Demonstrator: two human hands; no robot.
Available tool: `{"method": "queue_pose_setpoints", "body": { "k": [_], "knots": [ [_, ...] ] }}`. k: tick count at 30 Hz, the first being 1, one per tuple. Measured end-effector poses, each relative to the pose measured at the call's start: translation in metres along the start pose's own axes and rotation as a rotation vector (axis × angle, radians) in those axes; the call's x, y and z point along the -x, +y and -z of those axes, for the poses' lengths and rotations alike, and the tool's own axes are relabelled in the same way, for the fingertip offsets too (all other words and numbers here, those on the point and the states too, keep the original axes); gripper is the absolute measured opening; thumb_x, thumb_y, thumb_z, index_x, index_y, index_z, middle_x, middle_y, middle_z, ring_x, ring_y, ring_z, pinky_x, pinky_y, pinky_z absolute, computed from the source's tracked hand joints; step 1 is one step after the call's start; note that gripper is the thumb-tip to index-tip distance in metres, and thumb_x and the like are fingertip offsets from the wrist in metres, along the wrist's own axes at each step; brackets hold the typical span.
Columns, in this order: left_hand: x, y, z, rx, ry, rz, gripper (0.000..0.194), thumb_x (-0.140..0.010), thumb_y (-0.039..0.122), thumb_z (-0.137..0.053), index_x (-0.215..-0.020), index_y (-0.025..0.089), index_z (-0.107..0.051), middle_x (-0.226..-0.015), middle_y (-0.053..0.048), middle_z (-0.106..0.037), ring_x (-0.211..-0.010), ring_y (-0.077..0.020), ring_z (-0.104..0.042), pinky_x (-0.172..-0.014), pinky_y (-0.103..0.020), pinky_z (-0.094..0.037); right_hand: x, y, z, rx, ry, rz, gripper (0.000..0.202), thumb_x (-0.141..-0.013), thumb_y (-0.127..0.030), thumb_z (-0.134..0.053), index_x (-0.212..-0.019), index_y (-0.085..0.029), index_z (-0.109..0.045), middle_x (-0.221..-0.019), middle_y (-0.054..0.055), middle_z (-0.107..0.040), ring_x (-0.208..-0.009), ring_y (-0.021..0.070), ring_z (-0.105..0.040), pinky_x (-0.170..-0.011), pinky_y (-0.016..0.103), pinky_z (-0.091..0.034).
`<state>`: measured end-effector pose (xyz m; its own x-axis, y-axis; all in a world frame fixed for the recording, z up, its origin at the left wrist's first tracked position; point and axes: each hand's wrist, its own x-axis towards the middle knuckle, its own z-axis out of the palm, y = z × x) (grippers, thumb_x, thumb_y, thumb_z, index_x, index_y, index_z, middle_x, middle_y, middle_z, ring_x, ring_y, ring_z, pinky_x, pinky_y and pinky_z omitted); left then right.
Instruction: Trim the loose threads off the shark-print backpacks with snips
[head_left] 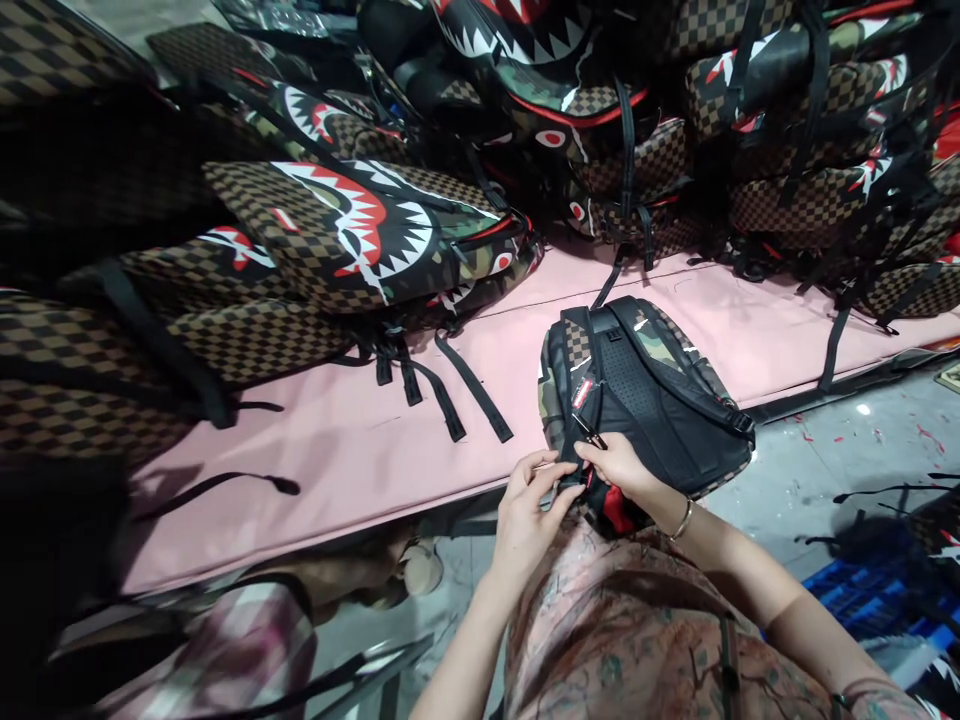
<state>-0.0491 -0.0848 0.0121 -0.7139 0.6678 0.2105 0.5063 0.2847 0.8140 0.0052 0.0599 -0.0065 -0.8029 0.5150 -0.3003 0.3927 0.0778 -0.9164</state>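
A black backpack (pixel 622 390) with checkered and camouflage panels lies with its padded back and shoulder straps facing up, its near end at my lap. My right hand (pixel 616 466) is closed round a small, dark pointed tool that looks like thread snips (pixel 589 432), held over the pack's near left side. Beside it, my left hand (pixel 534 505) pinches at the black webbing by the pack's lower edge. Exactly what lies between those fingertips is partly hidden. Red material (pixel 619 510) shows beneath my right wrist. A red-and-white tag (pixel 582 392) sits on the left shoulder strap.
Piled backpacks with shark-mouth prints (pixel 367 230) line the pink-covered table (pixel 360 470) at left and back. Loose black straps (pixel 472 385) trail across it. Another person's plaid-clothed leg (pixel 262 640) is at lower left. Blue material (pixel 862 600) lies at lower right on the floor.
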Motion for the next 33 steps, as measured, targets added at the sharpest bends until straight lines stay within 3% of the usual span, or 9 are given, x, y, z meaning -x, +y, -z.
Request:
{"method": "queue_pose_setpoints", "body": {
  "k": [5,9,13,17,21,33],
  "knots": [
    [-0.006,0.008,-0.007,-0.067,-0.029,0.009,0.014,-0.075,0.032,-0.058,-0.076,0.022,-0.067,-0.091,-0.006,-0.059,-0.086,-0.0194,-0.057,-0.077,-0.032,-0.047,0.002,-0.005,0.002,0.062,-0.003,0.024,0.036,-0.079,-0.042,-0.051,-0.057,-0.015,-0.058,-0.049,-0.002,-0.052,-0.048,0.0098,-0.049,-0.050,0.021,-0.034],
    [-0.003,0.005,-0.013,0.054,0.134,0.101,0.013,-0.076,0.028,-0.056,-0.069,0.019,-0.062,-0.079,-0.004,-0.060,-0.078,-0.0186,-0.056,-0.075,-0.031,-0.045,0.012,-0.010,0.014,0.125,0.012,0.095,0.028,-0.082,-0.041,-0.049,-0.074,-0.016,-0.058,-0.065,-0.001,-0.058,-0.062,0.0128,-0.054,-0.059,0.023,-0.037],
    [0.002,-0.002,-0.017,0.178,0.239,0.187,0.016,-0.075,0.030,-0.055,-0.065,0.018,-0.058,-0.076,-0.004,-0.059,-0.077,-0.0191,-0.055,-0.075,-0.032,-0.044,0.029,-0.009,0.033,0.411,0.128,0.323,0.019,-0.089,-0.030,-0.041,-0.097,-0.018,-0.053,-0.082,0.002,-0.059,-0.075,0.0152,-0.054,-0.071,0.026,-0.038],
    [0.004,-0.002,-0.019,0.198,0.254,0.194,0.016,-0.075,0.031,-0.053,-0.067,0.018,-0.057,-0.077,-0.004,-0.058,-0.077,-0.0188,-0.055,-0.076,-0.032,-0.044,0.046,-0.009,0.047,0.685,0.050,0.523,0.012,-0.088,-0.027,-0.046,-0.090,-0.019,-0.055,-0.084,0.003,-0.058,-0.080,0.0152,-0.053,-0.073,0.024,-0.038],
    [0.003,0.002,-0.021,0.200,0.256,0.173,0.014,-0.075,0.030,-0.054,-0.066,0.019,-0.056,-0.076,-0.004,-0.057,-0.078,-0.0186,-0.054,-0.077,-0.032,-0.044,0.058,-0.018,0.048,0.925,-0.009,0.623,0.011,-0.088,-0.026,-0.048,-0.090,-0.019,-0.056,-0.088,0.004,-0.058,-0.081,0.0161,-0.051,-0.071,0.026,-0.035],
    [0.003,0.008,-0.027,0.129,0.297,0.123,0.013,-0.076,0.027,-0.052,-0.066,0.020,-0.055,-0.074,-0.003,-0.056,-0.077,-0.0185,-0.053,-0.075,-0.031,-0.043,0.061,-0.032,0.047,1.063,0.009,0.614,0.011,-0.089,-0.026,-0.048,-0.083,-0.019,-0.053,-0.081,0.004,-0.055,-0.074,0.0161,-0.048,-0.062,0.028,-0.030]
  ]
}}
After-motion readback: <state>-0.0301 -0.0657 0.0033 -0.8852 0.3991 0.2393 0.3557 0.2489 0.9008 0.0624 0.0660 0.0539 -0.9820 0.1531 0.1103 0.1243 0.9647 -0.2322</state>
